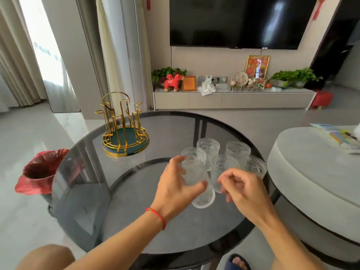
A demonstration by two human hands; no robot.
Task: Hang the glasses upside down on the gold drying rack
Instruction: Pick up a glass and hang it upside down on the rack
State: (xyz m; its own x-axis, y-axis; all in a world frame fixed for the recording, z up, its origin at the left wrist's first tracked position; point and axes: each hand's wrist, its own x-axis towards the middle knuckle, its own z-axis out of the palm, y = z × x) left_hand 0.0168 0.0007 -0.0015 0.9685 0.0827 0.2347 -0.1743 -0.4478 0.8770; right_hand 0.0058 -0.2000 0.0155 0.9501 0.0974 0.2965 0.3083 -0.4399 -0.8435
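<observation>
The gold wire drying rack (124, 129) with a dark green base stands empty at the far left of the round dark glass table (136, 211). Several clear embossed glasses (238, 151) stand upright in a cluster at the table's right side. My left hand (175, 184), with a red string on its wrist, wraps thumb and fingers around the nearest-left glass (193, 166), which is still upright. My right hand (243, 190) hovers just right of it with loosely curled fingers, by the side of a neighbouring glass (224, 164), holding nothing.
A bin with a red liner (39, 172) stands on the floor left of the table. A round grey table (311, 162) with papers on it abuts the right edge. A TV console with ornaments lines the far wall.
</observation>
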